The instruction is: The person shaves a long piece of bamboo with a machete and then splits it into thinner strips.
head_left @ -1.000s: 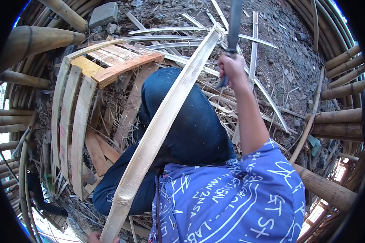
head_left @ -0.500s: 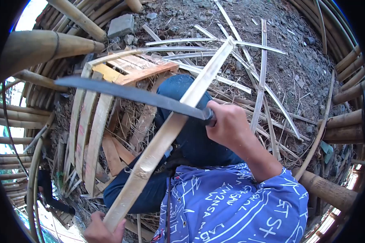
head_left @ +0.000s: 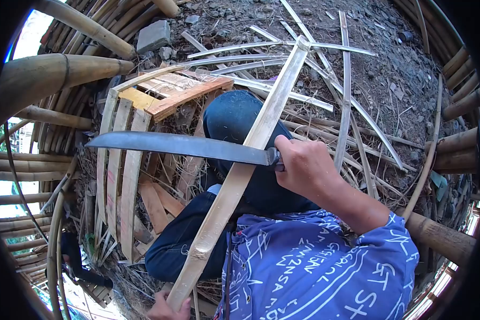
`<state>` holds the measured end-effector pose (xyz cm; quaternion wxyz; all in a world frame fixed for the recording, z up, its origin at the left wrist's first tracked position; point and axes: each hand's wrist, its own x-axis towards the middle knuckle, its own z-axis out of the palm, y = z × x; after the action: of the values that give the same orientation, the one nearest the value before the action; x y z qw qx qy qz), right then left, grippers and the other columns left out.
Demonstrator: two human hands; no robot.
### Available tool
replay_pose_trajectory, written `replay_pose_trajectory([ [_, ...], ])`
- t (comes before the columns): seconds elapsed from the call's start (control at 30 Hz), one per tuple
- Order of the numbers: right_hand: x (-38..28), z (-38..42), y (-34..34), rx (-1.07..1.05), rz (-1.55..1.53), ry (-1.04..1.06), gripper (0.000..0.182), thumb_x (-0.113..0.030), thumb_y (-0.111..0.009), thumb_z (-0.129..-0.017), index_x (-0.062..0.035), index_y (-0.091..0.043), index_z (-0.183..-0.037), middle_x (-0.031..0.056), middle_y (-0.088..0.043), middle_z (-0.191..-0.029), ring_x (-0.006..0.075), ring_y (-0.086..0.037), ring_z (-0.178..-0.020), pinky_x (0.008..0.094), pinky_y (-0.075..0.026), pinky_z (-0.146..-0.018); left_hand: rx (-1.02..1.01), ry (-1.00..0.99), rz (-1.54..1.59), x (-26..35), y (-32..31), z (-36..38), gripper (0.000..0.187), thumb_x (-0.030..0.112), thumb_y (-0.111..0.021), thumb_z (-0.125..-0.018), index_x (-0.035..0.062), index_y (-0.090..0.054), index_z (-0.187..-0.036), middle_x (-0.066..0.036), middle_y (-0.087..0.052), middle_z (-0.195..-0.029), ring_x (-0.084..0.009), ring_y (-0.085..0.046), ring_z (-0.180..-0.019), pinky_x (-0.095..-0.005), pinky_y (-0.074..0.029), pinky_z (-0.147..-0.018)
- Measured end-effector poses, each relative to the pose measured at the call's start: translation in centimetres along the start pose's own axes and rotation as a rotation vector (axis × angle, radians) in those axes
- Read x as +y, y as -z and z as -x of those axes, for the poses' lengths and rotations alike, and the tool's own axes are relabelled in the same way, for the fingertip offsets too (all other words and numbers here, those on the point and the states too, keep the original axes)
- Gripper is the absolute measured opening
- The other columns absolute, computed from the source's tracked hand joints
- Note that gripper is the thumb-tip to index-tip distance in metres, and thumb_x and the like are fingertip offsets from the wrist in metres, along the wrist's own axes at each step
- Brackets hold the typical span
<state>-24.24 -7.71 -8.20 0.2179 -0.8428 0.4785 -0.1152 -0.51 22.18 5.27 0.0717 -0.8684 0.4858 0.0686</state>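
My right hand is closed around the handle of a machete. Its long dark blade points left and lies across a split bamboo strip, close to the handle. The pale strip runs slantwise over my legs, its far end up near the middle of the ground and a knot in its lower part. At the bottom edge, my left hand grips the strip's near end, with the thumb on one side. Part of that hand is cut off by the frame.
Several split strips lie crossed on the dirt ahead. A wooden crate-like frame stands left of my knee, with wood scraps by it. Bamboo poles rise at the left, and a grey block sits behind. Another person is partly visible lower left.
The machete blade has swung lower at its tip and lies more level across the strip. My left hand and the strip's near end have shifted right in view.
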Motion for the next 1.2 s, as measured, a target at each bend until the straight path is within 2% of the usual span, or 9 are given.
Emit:
replay_pose_trajectory([
  [0.43, 9.1, -4.0, -2.1, 0.257, 0.031, -0.273, 0.012, -0.011, -0.063, -0.068, -0.0038, -0.057, -0.076, 0.0208, -0.063, -0.069, 0.0404, -0.064, -0.07, 0.0477, -0.051, -0.064, 0.134, -0.079, -0.12, -1.4, -1.9, 2.3, 0.058, 0.058, -0.066, -0.077, 0.0027, -0.064, -0.098, -0.019, -0.06, -0.07, -0.0393, -0.057, -0.059, -0.0453, -0.045, -0.054],
  [0.63, 7.9, -3.9, -1.9, 0.412, -0.324, -0.299, 0.01, -0.004, -0.057, -0.07, -0.0017, -0.061, -0.079, 0.0196, -0.061, -0.064, 0.0402, -0.059, -0.061, 0.0418, -0.047, -0.058, 0.299, -0.003, -0.237, -3.4, -0.9, 1.4, 0.062, 0.062, -0.064, -0.077, 0.0036, -0.065, -0.097, -0.019, -0.059, -0.069, -0.0395, -0.056, -0.059, -0.0454, -0.045, -0.054],
  [0.67, 7.5, -3.8, -1.5, 0.432, -0.366, -0.282, 0.008, -0.002, -0.057, -0.07, 0.0001, -0.059, -0.078, 0.0138, -0.056, -0.056, 0.0282, -0.056, -0.05, 0.0351, -0.043, -0.052, 0.304, 0.001, -0.238, -3.8, -0.7, 1.0, 0.062, 0.062, -0.064, -0.077, 0.0036, -0.065, -0.097, -0.019, -0.059, -0.069, -0.0395, -0.056, -0.059, -0.0454, -0.045, -0.054],
  [0.7, 7.0, -3.8, -0.9, 0.434, -0.372, -0.274, 0.008, -0.002, -0.057, -0.07, 0.0001, -0.059, -0.078, 0.0138, -0.056, -0.056, 0.0282, -0.056, -0.05, 0.0351, -0.043, -0.052, 0.312, 0.001, -0.243, -4.2, -0.6, 0.8, 0.062, 0.062, -0.064, -0.077, 0.0037, -0.065, -0.097, -0.019, -0.06, -0.069, -0.0394, -0.056, -0.058, -0.0456, -0.045, -0.054],
  [0.8, 5.4, -4.1, 1.1, 0.415, -0.482, -0.28, 0.003, 0.0, -0.057, -0.072, 0.002, -0.056, -0.074, 0.004, -0.047, -0.051, 0.0072, -0.042, -0.049, 0.0273, -0.033, -0.046, 0.332, 0.011, -0.261, -5.1, -0.1, 0.3, 0.062, 0.063, -0.064, -0.077, 0.0039, -0.065, -0.097, -0.019, -0.06, -0.07, -0.0392, -0.056, -0.057, -0.0461, -0.045, -0.053],
  [0.97, 2.8, -3.9, 3.0, 0.307, -0.473, -0.255, 0.004, 0.0, -0.057, -0.071, 0.0016, -0.055, -0.074, 0.007, -0.048, -0.052, 0.0114, -0.042, -0.047, 0.0285, -0.035, -0.047, 0.449, -0.144, -0.359, -4.9, -1.2, 0.6, 0.061, 0.061, -0.065, -0.077, 0.0038, -0.066, -0.096, -0.019, -0.06, -0.07, -0.0399, -0.055, -0.056, -0.0463, -0.044, -0.051],
  [1.07, 1.8, -3.3, 2.9, 0.312, -0.321, -0.097, 0.008, 0.0, -0.059, -0.069, -0.001, -0.057, -0.077, 0.0165, -0.052, -0.058, 0.0321, -0.053, -0.051, 0.0356, -0.042, -0.052, 0.299, 0.013, -0.167, -4.8, -3.2, 2.6, 0.054, 0.055, -0.068, -0.078, 0.0023, -0.064, -0.091, -0.017, -0.055, -0.065, -0.0409, -0.052, -0.054, -0.047, -0.043, -0.05],
  [1.17, 1.2, -2.8, 2.4, 0.287, -0.252, -0.033, 0.009, 0.001, -0.061, -0.071, -0.0011, -0.052, -0.073, 0.0096, -0.044, -0.053, 0.019, -0.043, -0.046, 0.0306, -0.035, -0.047, 0.222, 0.038, -0.08, -4.6, -5.3, 4.1, 0.05, 0.051, -0.07, -0.078, 0.0017, -0.062, -0.085, -0.017, -0.051, -0.061, -0.0417, -0.05, -0.054, -0.0472, -0.041, -0.05],
  [1.2, 1.1, -2.7, 2.7, 0.25, -0.197, 0.0, 0.009, -0.001, -0.062, -0.07, -0.0021, -0.054, -0.074, 0.0137, -0.049, -0.055, 0.0265, -0.05, -0.047, 0.0331, -0.038, -0.048, 0.139, 0.03, -0.073, -5.2, -6.5, 5.0, 0.043, 0.045, -0.068, -0.079, 0.0033, -0.061, -0.087, -0.015, -0.054, -0.069, -0.0382, -0.052, -0.06, -0.0467, -0.041, -0.055],
])
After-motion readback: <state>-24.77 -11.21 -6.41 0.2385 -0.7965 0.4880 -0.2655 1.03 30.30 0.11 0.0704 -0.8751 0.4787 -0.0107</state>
